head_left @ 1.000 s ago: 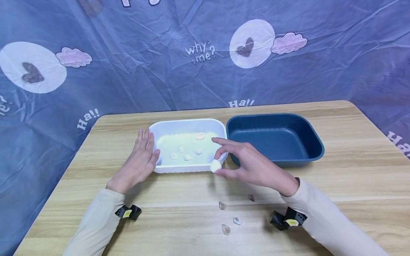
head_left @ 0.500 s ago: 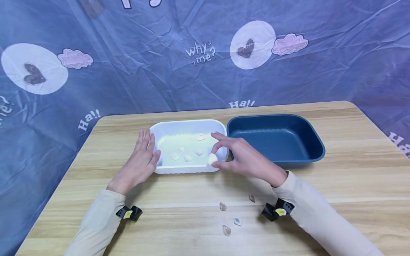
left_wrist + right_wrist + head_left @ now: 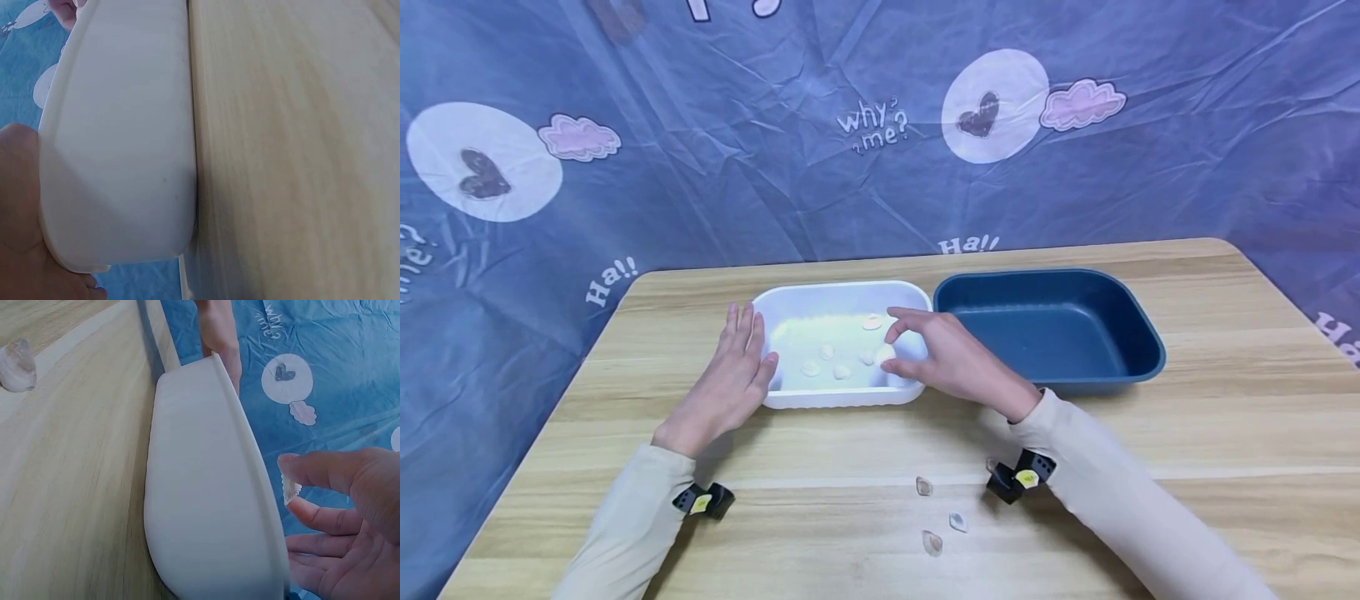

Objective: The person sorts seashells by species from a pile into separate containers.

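My right hand pinches a white seashell between thumb and forefinger above the right part of a white plastic basin. In the right wrist view the ribbed edge of that seashell shows between the fingertips, beyond the basin's rim. Several pale seashells lie on the basin floor. At the basin's left end, my left hand rests against the rim with fingers straight. The left wrist view shows the basin's outer wall beside part of the hand.
A dark blue basin stands right of the white one. Several small brownish and grey seashells lie on the wooden table, nearer to me; one is partly hidden by the right wrist camera. A blue printed cloth hangs behind.
My right hand has moved up and left, carrying the white seashell from the basin's front right corner to over its inside. The left hand stays at the rim.
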Action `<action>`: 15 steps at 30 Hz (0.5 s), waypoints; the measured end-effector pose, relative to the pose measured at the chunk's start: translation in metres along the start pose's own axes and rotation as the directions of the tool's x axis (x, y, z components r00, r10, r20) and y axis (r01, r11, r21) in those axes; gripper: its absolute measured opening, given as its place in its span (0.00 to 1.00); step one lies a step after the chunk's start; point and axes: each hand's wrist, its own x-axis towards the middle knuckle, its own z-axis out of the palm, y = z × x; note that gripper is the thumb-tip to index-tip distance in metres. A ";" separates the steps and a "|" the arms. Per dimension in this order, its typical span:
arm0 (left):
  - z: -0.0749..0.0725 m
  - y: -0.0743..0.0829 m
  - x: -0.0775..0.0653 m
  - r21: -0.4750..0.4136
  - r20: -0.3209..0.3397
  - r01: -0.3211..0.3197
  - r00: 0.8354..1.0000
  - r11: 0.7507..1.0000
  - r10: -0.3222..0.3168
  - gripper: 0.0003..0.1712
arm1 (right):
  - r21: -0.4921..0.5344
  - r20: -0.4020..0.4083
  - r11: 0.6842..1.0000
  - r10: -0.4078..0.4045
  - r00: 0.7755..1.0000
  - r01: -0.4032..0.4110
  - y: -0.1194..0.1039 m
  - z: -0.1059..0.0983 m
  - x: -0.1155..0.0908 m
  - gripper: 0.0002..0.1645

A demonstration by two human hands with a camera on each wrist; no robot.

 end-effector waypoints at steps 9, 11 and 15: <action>0.000 0.001 0.000 0.003 0.002 0.005 1.000 1.000 -0.005 0.36 | 0.027 -0.012 0.997 0.079 0.997 -0.079 -0.001 0.011 0.017 0.13; 0.000 0.001 -0.001 0.003 0.002 0.007 1.000 1.000 -0.007 0.37 | 0.014 -0.018 0.995 0.099 0.995 -0.098 -0.002 0.013 0.022 0.14; 0.000 0.001 0.000 0.003 0.003 0.010 1.000 1.000 -0.010 0.37 | -0.006 -0.017 0.989 0.149 0.989 -0.149 -0.004 0.018 0.031 0.15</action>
